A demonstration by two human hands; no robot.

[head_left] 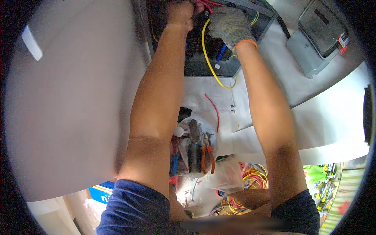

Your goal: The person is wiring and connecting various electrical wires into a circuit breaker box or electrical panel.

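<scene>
Both arms reach up into a dark grey electrical box (244, 67) at the top of the head view. My bare left hand (181, 15) is closed, its fingertips against red wires (207, 7); what it pinches is partly hidden. Beside it, my right hand (231, 26) wears a grey knit glove with an orange cuff, its fingers curled over the dark terminals (196, 46); I cannot make out what they hold. A yellow wire (206, 49) runs from between the hands and loops down past the box's lower edge. Below the right hand is a blue wire or sleeve (221, 52).
Right of the box sits a grey meter-like case (323, 27). A cut red wire (213, 107) lies on the white surface below. Orange-handled pliers (207, 154) and other tools sit in a clear plastic bag or container (182, 147). Coiled coloured wires (256, 178) lie lower down. A large pale panel (78, 109) stands left.
</scene>
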